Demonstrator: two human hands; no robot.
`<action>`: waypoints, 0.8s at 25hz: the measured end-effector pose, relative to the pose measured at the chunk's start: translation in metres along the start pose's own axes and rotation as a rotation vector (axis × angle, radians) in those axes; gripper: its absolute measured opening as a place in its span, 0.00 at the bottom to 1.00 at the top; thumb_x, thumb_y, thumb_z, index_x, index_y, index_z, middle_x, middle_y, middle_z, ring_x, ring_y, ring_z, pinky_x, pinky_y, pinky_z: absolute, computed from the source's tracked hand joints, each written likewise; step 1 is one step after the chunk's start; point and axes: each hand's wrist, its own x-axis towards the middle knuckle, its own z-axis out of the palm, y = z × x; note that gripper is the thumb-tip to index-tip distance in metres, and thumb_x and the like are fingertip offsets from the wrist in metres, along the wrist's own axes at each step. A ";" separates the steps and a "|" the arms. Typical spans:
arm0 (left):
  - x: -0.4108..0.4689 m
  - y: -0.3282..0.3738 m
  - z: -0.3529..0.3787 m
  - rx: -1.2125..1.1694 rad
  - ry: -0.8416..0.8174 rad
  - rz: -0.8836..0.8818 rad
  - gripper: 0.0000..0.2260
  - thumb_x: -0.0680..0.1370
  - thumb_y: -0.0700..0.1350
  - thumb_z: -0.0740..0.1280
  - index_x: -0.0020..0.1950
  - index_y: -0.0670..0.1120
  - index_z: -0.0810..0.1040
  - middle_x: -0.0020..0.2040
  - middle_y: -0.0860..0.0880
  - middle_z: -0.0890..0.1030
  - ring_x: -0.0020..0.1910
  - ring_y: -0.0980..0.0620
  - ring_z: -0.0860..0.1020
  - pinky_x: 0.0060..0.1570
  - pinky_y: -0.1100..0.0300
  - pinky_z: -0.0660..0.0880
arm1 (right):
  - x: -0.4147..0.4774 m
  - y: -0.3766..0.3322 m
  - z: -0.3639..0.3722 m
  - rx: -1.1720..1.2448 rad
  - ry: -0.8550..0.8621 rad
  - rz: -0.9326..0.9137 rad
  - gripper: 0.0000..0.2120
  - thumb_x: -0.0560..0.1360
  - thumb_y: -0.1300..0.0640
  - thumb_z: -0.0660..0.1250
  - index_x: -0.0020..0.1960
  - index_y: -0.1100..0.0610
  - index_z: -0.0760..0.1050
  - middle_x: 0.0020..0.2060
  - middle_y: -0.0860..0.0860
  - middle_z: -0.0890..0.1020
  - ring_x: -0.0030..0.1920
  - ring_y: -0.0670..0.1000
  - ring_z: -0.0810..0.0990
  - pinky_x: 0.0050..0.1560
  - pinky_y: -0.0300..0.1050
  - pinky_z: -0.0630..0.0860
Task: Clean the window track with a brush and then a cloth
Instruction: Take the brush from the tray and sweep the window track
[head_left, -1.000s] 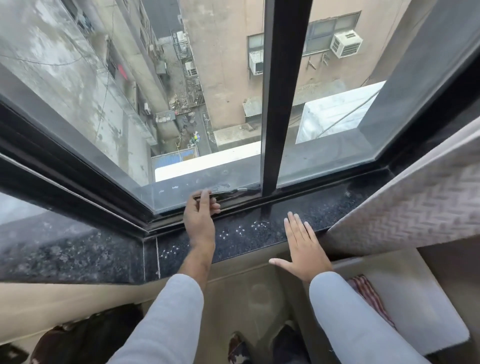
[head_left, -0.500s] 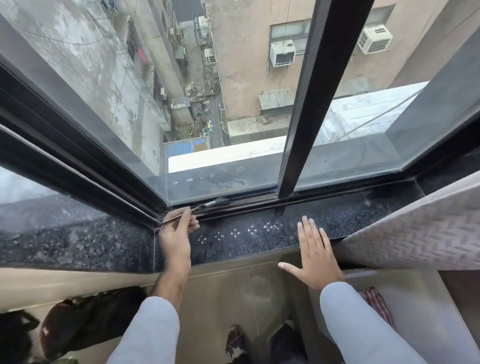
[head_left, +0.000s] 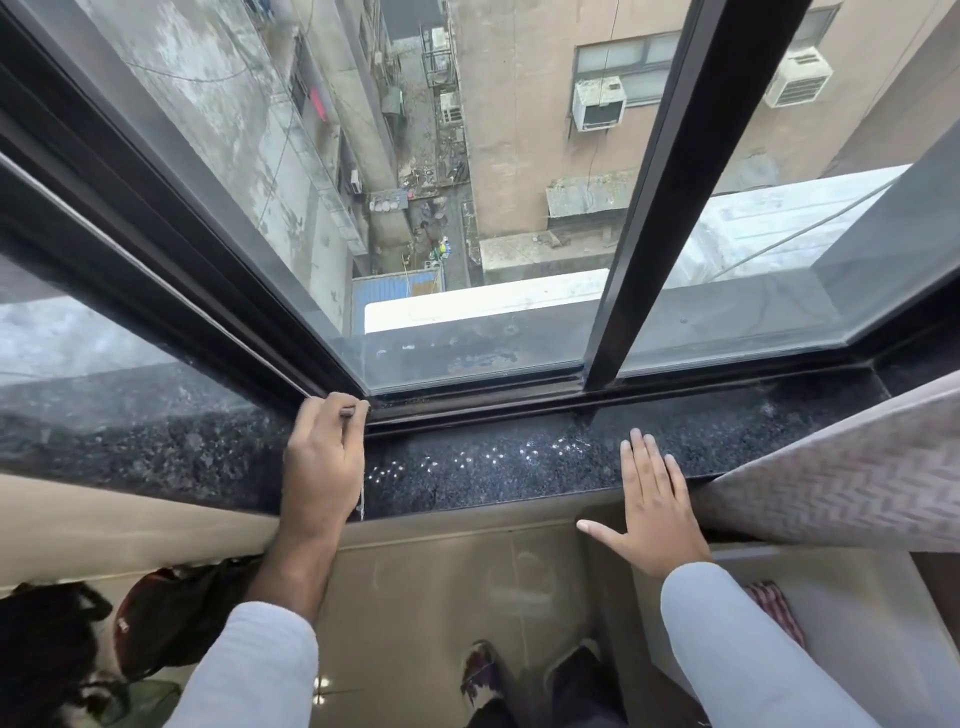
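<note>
While the big glass pane (head_left: 467, 208) and its dark upright bar (head_left: 649, 208) fill most of the view, the work sits low down, where the window track (head_left: 478, 402) runs along the foot of the glass just behind the speckled black stone sill (head_left: 493, 467). A patterned pale panel (head_left: 857, 467) leans in over the sill at the right, and a dark bag (head_left: 171, 613) lies on the floor below at the left. The right hand (head_left: 652, 504) lies flat and spread on the sill's front edge, palm down, fingers (head_left: 647, 457) straight and holding nothing; it looks like a brace. The left hand (head_left: 324, 462) is curled shut at the left end of the track, in the corner where the frame turns, its fingers (head_left: 337, 410) closed round a thin dark brush (head_left: 347, 413) of which only a short tip shows; the bristles cannot be made out. By my judgement the task is in its first half: the brush is at the track, grime still shows along the channel toward the upright bar, and no cloth can be picked out for certain, so the wiping step is all yet to come
</note>
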 end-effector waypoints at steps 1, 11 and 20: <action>0.001 0.000 0.008 0.054 -0.012 0.028 0.04 0.82 0.40 0.69 0.50 0.40 0.81 0.43 0.43 0.76 0.37 0.47 0.76 0.44 0.58 0.76 | 0.000 0.000 0.000 0.001 -0.002 -0.002 0.59 0.73 0.17 0.46 0.85 0.63 0.46 0.86 0.59 0.49 0.85 0.59 0.48 0.83 0.63 0.50; -0.010 0.062 0.097 0.086 -0.211 0.194 0.02 0.81 0.38 0.70 0.50 0.39 0.80 0.43 0.42 0.77 0.36 0.43 0.76 0.35 0.49 0.79 | 0.000 0.000 0.001 0.034 0.022 -0.008 0.59 0.73 0.18 0.51 0.84 0.63 0.46 0.86 0.60 0.49 0.85 0.59 0.48 0.82 0.65 0.55; -0.042 0.109 0.108 -0.424 -0.143 0.023 0.07 0.82 0.40 0.69 0.59 0.41 0.83 0.50 0.44 0.84 0.46 0.45 0.84 0.46 0.46 0.83 | -0.001 0.001 0.000 0.030 0.003 -0.001 0.58 0.74 0.18 0.49 0.85 0.62 0.43 0.86 0.59 0.46 0.85 0.57 0.43 0.84 0.62 0.50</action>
